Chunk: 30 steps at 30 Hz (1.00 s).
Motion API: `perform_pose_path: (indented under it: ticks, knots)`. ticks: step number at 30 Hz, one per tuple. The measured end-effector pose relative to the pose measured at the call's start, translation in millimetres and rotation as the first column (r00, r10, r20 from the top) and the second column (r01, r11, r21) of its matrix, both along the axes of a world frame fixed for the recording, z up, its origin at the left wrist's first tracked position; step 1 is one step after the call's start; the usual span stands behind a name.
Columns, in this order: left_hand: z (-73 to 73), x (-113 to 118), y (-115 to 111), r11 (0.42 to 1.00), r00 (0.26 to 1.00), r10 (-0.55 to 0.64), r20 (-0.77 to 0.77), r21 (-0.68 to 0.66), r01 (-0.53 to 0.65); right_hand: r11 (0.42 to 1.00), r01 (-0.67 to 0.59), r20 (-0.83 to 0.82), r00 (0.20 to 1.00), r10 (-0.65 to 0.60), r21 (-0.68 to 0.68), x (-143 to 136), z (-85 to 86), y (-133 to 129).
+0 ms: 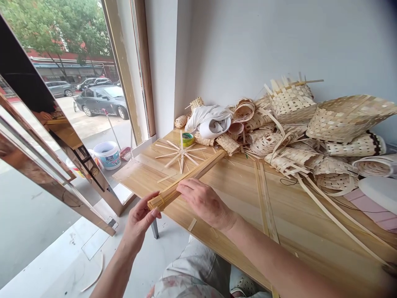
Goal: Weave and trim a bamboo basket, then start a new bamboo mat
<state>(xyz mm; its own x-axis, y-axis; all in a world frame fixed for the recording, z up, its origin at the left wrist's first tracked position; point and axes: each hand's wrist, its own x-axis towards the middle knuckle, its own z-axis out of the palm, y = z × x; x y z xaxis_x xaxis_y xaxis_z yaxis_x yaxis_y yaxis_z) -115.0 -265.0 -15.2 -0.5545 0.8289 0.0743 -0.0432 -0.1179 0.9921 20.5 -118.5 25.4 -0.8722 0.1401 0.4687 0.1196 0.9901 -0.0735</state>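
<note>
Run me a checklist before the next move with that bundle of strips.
1. Left hand holding the bundle at its near end: ok, thumb and fingers are around it.
2. Right hand gripping firmly: cannot tell; its fingers are on the bundle farther along.
3. Band around the near end: ok, visible; its tightness cannot be told.
4. Far end free of the woven pieces: cannot tell; it reaches the pile's edge.
5. Crossed strips apart from both hands: ok.
6. Table free of loose strips: not ok, several lie there.

The head camera looks forward and down across the nearby table point(236, 184).
</note>
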Motion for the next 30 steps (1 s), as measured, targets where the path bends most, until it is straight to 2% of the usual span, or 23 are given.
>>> perform_pose_path:
  ticks: [6, 10, 16, 20, 25, 30]
  knots:
    - [4.0, 4.9, 3.5, 0.997, 0.992, 0.045, 0.114, 0.058, -0.052, 0.998, -0.005, -0.012, 1.0, 0.006, 0.064, -9.1, 2.6, 7.2]
    - [4.1, 6.2, 4.7, 0.995, 0.989, 0.06, 0.135, 0.066, -0.069, 0.993, -0.041, -0.003, 0.999, 0.042, 0.107, -11.6, 6.2, 11.8]
    - [-1.0, 1.0, 6.6, 0.994, 0.993, 0.093, 0.072, 0.054, -0.097, 0.987, -0.091, 0.032, 0.996, 0.088, 0.135, -10.0, 9.8, 16.6]
    - [-3.5, -3.0, 6.7, 0.997, 0.997, 0.063, 0.048, 0.051, -0.066, 0.982, -0.1, 0.079, 0.993, 0.088, 0.163, -10.2, 13.1, 19.0]
    - [-6.5, -11.1, 5.4, 0.999, 0.998, 0.021, -0.058, 0.043, -0.018, 0.975, -0.134, 0.272, 0.959, 0.082, 0.176, -8.5, 27.3, 19.1]
    - [-7.9, -16.9, 1.9, 0.999, 0.977, -0.028, -0.212, 0.023, 0.033, 0.962, -0.105, 0.351, 0.936, 0.01, 0.253, -3.0, 44.4, 13.2]
